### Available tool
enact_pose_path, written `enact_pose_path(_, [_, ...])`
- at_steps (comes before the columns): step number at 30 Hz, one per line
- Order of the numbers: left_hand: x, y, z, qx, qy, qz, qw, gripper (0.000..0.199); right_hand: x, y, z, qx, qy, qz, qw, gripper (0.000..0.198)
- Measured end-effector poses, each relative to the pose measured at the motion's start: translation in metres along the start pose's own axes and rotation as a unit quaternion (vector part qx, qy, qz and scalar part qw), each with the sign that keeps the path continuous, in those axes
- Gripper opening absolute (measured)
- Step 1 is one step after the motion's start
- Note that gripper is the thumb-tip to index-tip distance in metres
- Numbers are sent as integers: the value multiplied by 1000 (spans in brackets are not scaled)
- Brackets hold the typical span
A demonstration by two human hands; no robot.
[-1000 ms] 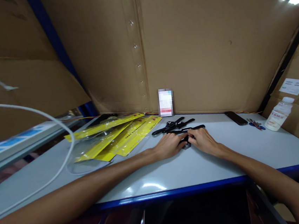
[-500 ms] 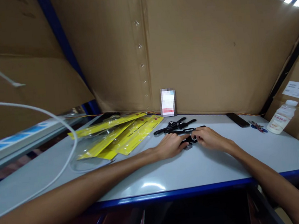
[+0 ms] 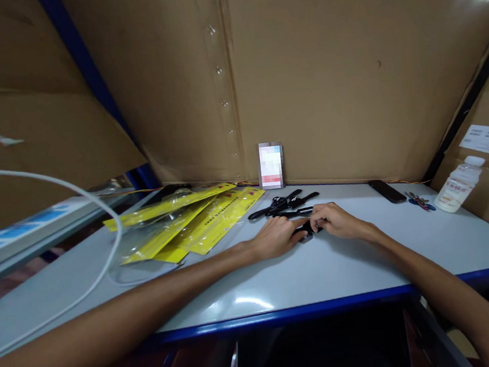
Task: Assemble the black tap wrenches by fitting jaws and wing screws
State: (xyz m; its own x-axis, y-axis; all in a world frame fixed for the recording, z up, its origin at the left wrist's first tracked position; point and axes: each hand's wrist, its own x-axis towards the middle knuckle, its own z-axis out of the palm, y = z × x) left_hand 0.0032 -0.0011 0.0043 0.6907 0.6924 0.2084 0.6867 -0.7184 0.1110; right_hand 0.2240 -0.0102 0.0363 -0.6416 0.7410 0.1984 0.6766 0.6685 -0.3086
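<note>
My left hand (image 3: 279, 236) grips one side of a black spokeshave (image 3: 306, 229) low over the table, its thumb and index finger at the tool's middle. From the other side my right hand (image 3: 337, 221) is closed on the same tool, fingertips bent against its centre. Much of the spokeshave is covered by my fingers. Just beyond my hands, more black spokeshaves (image 3: 279, 204) lie in a loose pile.
Yellow-and-clear packages (image 3: 222, 223) overlap on the left, near a white cable (image 3: 116, 219) and a power strip (image 3: 28, 228). A lit phone (image 3: 271, 166) leans on the cardboard wall (image 3: 313, 84). Rightward lie a dark phone (image 3: 387, 191), keys (image 3: 420, 202) and a bottle (image 3: 458, 186).
The view has shifted slightly. My hands stay on the spokeshave at nearly the same spot, the right fingers having moved a little at its centre.
</note>
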Motion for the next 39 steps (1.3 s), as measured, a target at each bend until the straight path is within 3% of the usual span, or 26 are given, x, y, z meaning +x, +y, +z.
enact_pose_path(3, [0,0,-1,0,2,-6,1000,39,-1,-9,-2,-7,21,19,1000,40])
enact_pose_path(8, [0,3,-4,-3,1,-11,1000,44,-6,-16,-1,-50,36,84,995,22])
enact_pose_path(11, [0,3,-3,-13,6,-7,1000,42,-8,-14,0,-78,26,45,996,30])
enact_pose_path(14, [0,2,-3,-18,8,-7,1000,43,-8,-12,-2,-74,6,23,997,26])
enact_pose_path(20, [0,2,-2,-13,10,-7,1000,44,-8,-20,-3,-117,40,94,988,11])
enact_pose_path(26, [0,3,-3,-15,11,-8,1000,43,-8,-22,2,-117,52,109,986,12])
enact_pose_path(32, [0,5,-6,-20,4,-13,1000,43,-9,-18,-2,-74,16,56,996,24])
enact_pose_path(39, [0,4,-4,-15,2,-16,1000,44,-11,-22,-1,-127,45,111,985,14])
